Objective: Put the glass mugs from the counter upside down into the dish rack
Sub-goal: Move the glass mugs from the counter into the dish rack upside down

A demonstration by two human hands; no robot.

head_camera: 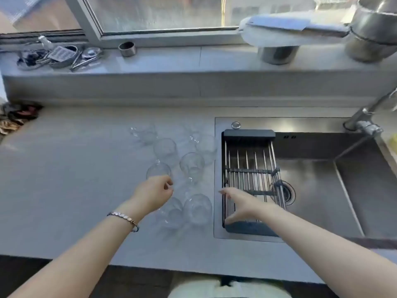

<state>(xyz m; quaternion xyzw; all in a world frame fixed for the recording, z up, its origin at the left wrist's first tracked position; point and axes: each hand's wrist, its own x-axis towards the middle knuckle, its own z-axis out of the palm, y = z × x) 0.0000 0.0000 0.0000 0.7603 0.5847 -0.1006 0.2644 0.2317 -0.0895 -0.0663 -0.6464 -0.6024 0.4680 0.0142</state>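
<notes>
Several clear glass mugs stand upright on the grey counter (pixel 86 168), left of the sink. The dish rack (pixel 249 134), dark-framed with metal bars and nothing in it, spans the sink's left end. My left hand (pixel 153 195) has its fingers curled against the near side of one mug (pixel 158 169); whether it grips that mug is unclear. Two more mugs (pixel 197 208) sit just right of this hand, and others (pixel 191 166) stand farther back. My right hand (pixel 238 204) hovers over the rack's left rim with fingers spread and nothing in it.
The steel sink (pixel 322 190) with its drain lies right of the rack, and a faucet (pixel 365 123) stands at its far right corner. The window ledge holds metal utensils (pixel 58 57), a small cup (pixel 127 49) and steel pots (pixel 373 33). Cloths (pixel 15 117) lie at the far left.
</notes>
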